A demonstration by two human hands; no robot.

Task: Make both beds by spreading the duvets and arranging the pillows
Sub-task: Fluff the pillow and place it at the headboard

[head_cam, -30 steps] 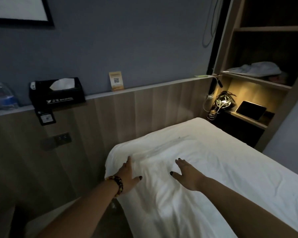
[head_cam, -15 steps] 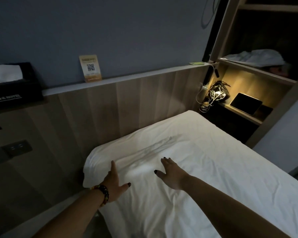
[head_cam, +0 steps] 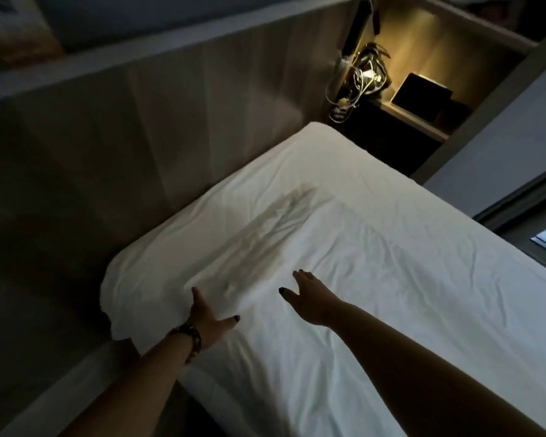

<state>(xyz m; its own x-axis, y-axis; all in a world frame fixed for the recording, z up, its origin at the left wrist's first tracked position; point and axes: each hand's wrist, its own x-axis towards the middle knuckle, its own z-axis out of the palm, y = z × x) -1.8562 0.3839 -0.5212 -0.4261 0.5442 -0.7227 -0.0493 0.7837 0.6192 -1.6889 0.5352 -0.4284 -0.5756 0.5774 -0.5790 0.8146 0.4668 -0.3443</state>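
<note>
A white duvet point(head_cam: 375, 253) lies spread over the bed, wrinkled, with a faint grey print near the head end. Under its head end a bulge suggests a pillow point(head_cam: 177, 247), hidden by the cloth. My left hand point(head_cam: 207, 316), with a beaded bracelet on the wrist, lies flat and open on the duvet near the bed's left edge. My right hand point(head_cam: 306, 294) rests flat with fingers spread, a little to the right of the left one. Neither hand grips the fabric.
A wooden headboard panel point(head_cam: 139, 121) with a ledge runs behind the bed. At the upper right a lit shelf niche holds tangled cables point(head_cam: 360, 80) and a dark tablet point(head_cam: 421, 93). A window frame point(head_cam: 533, 222) shows at the right edge.
The view has tilted down and to the right, so the tissue box and ledge card have left the frame. Both hands stay flat on the duvet, slightly further apart.
</note>
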